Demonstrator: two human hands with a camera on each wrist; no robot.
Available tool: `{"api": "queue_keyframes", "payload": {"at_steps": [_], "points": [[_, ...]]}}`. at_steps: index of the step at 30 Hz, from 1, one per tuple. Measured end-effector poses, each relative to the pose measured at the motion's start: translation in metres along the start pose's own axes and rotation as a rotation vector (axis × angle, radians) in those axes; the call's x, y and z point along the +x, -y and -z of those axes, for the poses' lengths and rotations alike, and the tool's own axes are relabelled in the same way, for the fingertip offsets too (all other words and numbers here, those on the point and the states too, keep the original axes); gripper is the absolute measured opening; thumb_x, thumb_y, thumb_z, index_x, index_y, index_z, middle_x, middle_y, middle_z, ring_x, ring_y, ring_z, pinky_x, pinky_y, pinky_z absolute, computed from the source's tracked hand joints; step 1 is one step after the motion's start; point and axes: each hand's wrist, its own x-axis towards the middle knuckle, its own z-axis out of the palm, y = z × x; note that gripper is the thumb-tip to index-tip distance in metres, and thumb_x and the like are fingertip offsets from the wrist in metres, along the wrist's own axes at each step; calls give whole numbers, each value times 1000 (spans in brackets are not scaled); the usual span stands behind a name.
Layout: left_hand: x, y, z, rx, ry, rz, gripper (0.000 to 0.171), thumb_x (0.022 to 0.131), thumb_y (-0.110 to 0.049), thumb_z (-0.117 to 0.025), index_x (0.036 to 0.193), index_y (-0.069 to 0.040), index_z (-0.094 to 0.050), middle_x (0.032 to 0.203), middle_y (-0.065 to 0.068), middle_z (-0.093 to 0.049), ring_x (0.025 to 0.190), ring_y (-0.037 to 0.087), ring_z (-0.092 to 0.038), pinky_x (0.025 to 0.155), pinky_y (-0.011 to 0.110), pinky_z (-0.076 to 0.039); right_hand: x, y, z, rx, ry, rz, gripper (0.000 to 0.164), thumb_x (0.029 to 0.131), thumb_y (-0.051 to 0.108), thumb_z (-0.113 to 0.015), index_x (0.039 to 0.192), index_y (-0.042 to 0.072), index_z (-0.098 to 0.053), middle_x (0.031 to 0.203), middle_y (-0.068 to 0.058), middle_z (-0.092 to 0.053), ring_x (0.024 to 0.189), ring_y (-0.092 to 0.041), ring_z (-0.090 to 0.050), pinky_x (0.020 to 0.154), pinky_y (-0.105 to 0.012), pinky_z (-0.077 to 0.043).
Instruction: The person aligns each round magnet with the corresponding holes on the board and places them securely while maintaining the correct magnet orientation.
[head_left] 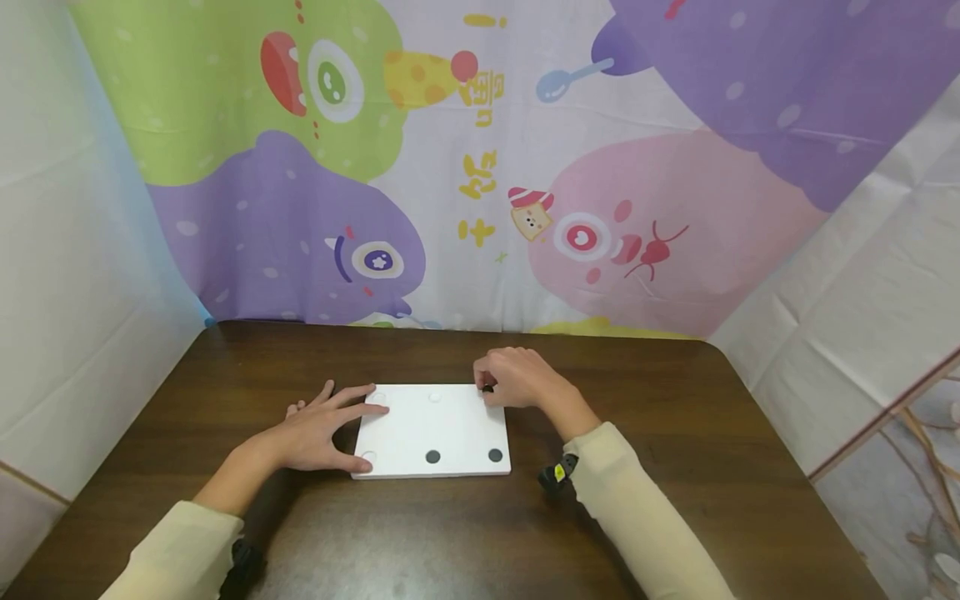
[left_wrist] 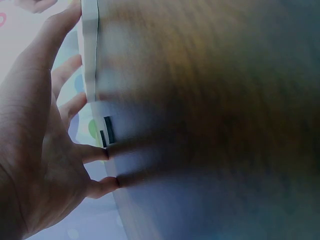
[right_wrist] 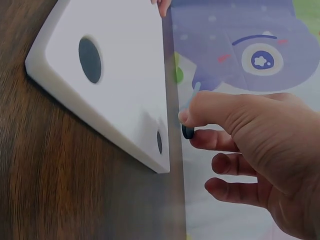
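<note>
A white rectangular board [head_left: 431,429] with round recesses lies on the table. Dark discs sit at its front middle [head_left: 432,457] and front right [head_left: 495,456]; pale recesses show along the left and back. My left hand [head_left: 318,432] has its fingers spread, thumb and fingertips resting on the board's left side. At the back right corner, my right hand [head_left: 513,377] pinches a small black disc [right_wrist: 188,131] between thumb and index finger, the other fingers loosely bent. Just under the disc, the corner recess [right_wrist: 160,142] looks dark in the right wrist view.
The brown wooden table [head_left: 382,542] extends around the board. In the left wrist view, short dark pieces [left_wrist: 109,130] lie by the left fingertips. A cartoon-printed curtain [head_left: 480,292] hangs behind the table, with pale panels [head_left: 847,317] at the sides.
</note>
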Motion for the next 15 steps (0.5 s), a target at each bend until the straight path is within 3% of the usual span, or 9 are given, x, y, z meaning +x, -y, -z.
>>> {"api": "queue_keyframes", "payload": {"at_steps": [15], "points": [[1, 1, -1, -2, 12, 14, 89, 87, -68, -87, 164, -34, -57, 185, 10, -32, 161, 81, -18, 103, 104, -27, 13, 14, -3, -17, -24, 64, 12, 96, 20, -84, 90, 24, -74, 85, 8, -61, 78, -8, -52, 67, -26, -38]]}}
